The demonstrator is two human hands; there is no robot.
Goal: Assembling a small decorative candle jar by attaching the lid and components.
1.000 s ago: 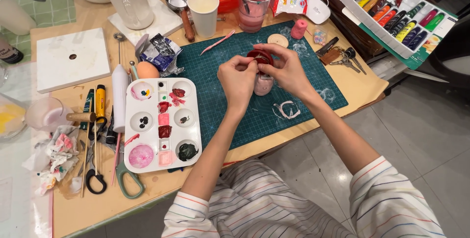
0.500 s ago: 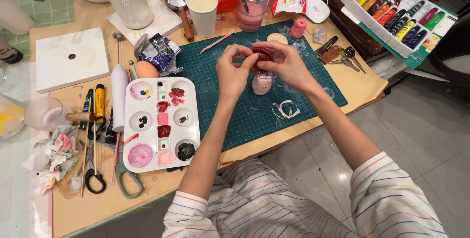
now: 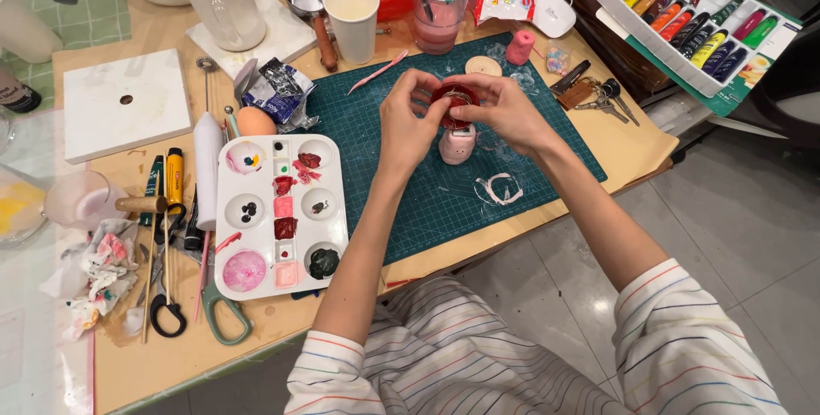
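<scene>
I've got both hands on a small dark-red round piece [image 3: 453, 95], held just above the green cutting mat [image 3: 410, 201] near centre of the desk [image 3: 256, 338]. Left hand [image 3: 404, 125] pinches its rim at 9 o'clock w/ fingers narrow and closed on it; right hand [image 3: 504, 110] grips the 3 o'clock side the same way. Directly below, at 6 o'clock, sits a little pink-white figurine [image 3: 457, 143] standing on the mat; I can't tell whether the red piece touches it.

My read: the piece looks light, rigid and prob. brittle (could be freshly painted, so maybe tacky or slick). Best held by the outer rim, light pinch, no squeezing across the middle.

Further out: a white curl of scrap [image 3: 500, 187] on the mat at 5 o'clock, a pink thread spool [image 3: 518, 47] and a small wooden disc [image 3: 483, 66] at 1 o'clock, keys [image 3: 598, 95] just off the mat at 3. At 9 o'clock the white paint palette [image 3: 282, 208] w/ reds, pinks and black in its wells. Beyond it scissors [image 3: 218, 308], pens, stained tissue [image 3: 98, 274]. At 12, a paper cup [image 3: 352, 14] and a glass of pinkish water [image 3: 440, 9]; tray of paint tubes [image 3: 683, 14] at 2.
</scene>
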